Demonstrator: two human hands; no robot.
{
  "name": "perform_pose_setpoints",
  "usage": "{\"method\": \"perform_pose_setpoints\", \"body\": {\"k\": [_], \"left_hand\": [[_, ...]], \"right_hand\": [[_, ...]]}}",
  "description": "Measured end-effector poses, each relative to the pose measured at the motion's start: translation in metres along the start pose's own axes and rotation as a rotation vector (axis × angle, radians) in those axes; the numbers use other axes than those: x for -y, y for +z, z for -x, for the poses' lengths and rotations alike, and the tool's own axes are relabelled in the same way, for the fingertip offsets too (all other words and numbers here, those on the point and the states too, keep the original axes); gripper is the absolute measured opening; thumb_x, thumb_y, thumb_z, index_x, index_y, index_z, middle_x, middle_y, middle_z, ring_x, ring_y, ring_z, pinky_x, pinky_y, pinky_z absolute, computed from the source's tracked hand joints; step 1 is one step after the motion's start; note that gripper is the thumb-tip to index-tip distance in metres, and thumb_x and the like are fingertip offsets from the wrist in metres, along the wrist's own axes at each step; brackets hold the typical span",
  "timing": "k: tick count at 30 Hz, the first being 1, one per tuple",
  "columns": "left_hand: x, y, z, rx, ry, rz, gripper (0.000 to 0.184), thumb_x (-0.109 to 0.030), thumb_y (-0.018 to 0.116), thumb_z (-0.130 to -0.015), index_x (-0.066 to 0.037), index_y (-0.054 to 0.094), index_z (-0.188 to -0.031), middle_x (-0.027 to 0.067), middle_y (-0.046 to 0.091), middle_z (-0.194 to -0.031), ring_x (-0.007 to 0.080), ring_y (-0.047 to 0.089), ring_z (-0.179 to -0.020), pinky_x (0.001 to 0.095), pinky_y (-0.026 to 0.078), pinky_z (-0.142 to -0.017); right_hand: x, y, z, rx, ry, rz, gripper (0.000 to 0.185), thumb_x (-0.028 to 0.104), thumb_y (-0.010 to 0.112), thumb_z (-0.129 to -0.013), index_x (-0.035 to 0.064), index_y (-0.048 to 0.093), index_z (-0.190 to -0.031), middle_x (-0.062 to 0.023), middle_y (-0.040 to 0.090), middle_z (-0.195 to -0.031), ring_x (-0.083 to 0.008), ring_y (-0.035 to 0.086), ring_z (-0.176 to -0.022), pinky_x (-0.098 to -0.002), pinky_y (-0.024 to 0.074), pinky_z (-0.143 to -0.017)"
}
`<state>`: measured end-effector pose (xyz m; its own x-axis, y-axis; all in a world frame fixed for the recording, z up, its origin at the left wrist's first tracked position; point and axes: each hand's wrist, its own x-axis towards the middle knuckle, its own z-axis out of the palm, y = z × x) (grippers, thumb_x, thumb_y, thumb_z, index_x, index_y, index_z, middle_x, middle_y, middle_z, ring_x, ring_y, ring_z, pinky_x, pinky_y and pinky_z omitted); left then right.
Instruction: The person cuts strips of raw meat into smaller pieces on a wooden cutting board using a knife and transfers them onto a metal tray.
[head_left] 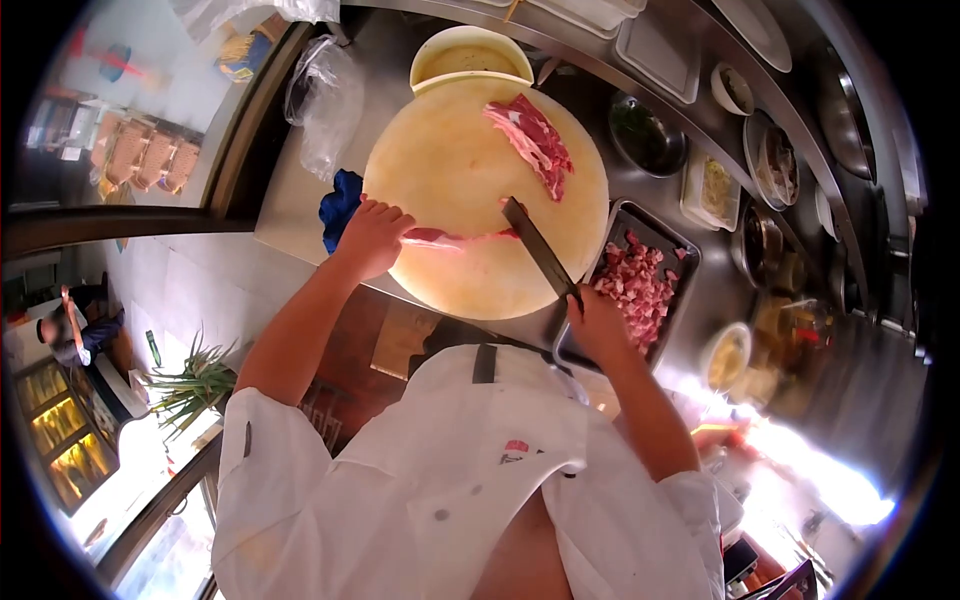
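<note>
On a round, pale cutting board, my left hand is closed on the left end of a long, thin strip of meat. My right hand grips the handle of a dark cleaver near the board's right edge. The blade slants up and left, and its tip is by the strip's right end. A larger red piece of meat with pale fat lies at the upper right of the board. Beside the board on the right, a metal tray holds chopped meat.
A cream container touches the board's far edge. A blue cloth and a clear plastic bag lie to the left. Bowls and containers, one with greens, stand at right below metal shelves. Another person is far left.
</note>
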<state>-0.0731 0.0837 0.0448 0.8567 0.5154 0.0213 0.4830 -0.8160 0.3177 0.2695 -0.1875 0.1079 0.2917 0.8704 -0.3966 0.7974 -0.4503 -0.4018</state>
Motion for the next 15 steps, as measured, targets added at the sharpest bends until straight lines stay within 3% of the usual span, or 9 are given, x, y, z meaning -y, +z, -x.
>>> {"method": "perform_pose_setpoints", "body": {"k": [2, 5, 9, 15], "left_hand": [[-0.005, -0.017, 0.005, 0.081, -0.140, 0.130, 0.028, -0.006, 0.068, -0.082, -0.012, 0.069, -0.109, 0.0090, 0.071, -0.099, 0.0301, 0.069, -0.100, 0.0429, 0.051, -0.091], [-0.007, -0.047, 0.019, 0.208, -0.383, 0.337, 0.027, -0.012, 0.068, -0.086, -0.009, 0.068, -0.113, 0.0124, 0.074, -0.100, 0.0325, 0.073, -0.092, 0.0416, 0.057, -0.076], [-0.020, -0.053, 0.037, 0.219, -0.400, 0.433, 0.024, -0.011, 0.067, -0.091, -0.008, 0.068, -0.115, 0.0127, 0.073, -0.099, 0.0319, 0.072, -0.088, 0.0393, 0.056, -0.077], [-0.046, -0.036, 0.056, 0.218, -0.475, 0.472, 0.026, -0.014, 0.069, -0.090, -0.009, 0.069, -0.116, 0.0134, 0.074, -0.107, 0.0348, 0.073, -0.098, 0.0417, 0.058, -0.084]], "right_hand": [[-0.001, 0.003, 0.004, 0.022, 0.036, -0.004, 0.030, 0.031, 0.058, -0.107, 0.0056, 0.065, -0.122, -0.0267, 0.073, -0.092, -0.0481, 0.071, -0.086, -0.0566, 0.0569, -0.077], [0.001, 0.005, 0.010, 0.014, 0.019, -0.053, 0.027, 0.031, 0.055, -0.108, 0.0065, 0.063, -0.117, -0.0250, 0.073, -0.089, -0.0478, 0.071, -0.083, -0.0589, 0.0561, -0.075], [0.011, 0.008, 0.016, -0.001, 0.015, -0.032, 0.026, 0.031, 0.054, -0.109, 0.0081, 0.062, -0.118, -0.0233, 0.072, -0.085, -0.0457, 0.072, -0.081, -0.0589, 0.0561, -0.073], [0.065, -0.015, 0.028, 0.103, -0.029, -0.145, 0.025, 0.028, 0.053, -0.109, 0.0067, 0.062, -0.119, -0.0236, 0.072, -0.086, -0.0455, 0.071, -0.082, -0.0576, 0.0567, -0.075]]}}
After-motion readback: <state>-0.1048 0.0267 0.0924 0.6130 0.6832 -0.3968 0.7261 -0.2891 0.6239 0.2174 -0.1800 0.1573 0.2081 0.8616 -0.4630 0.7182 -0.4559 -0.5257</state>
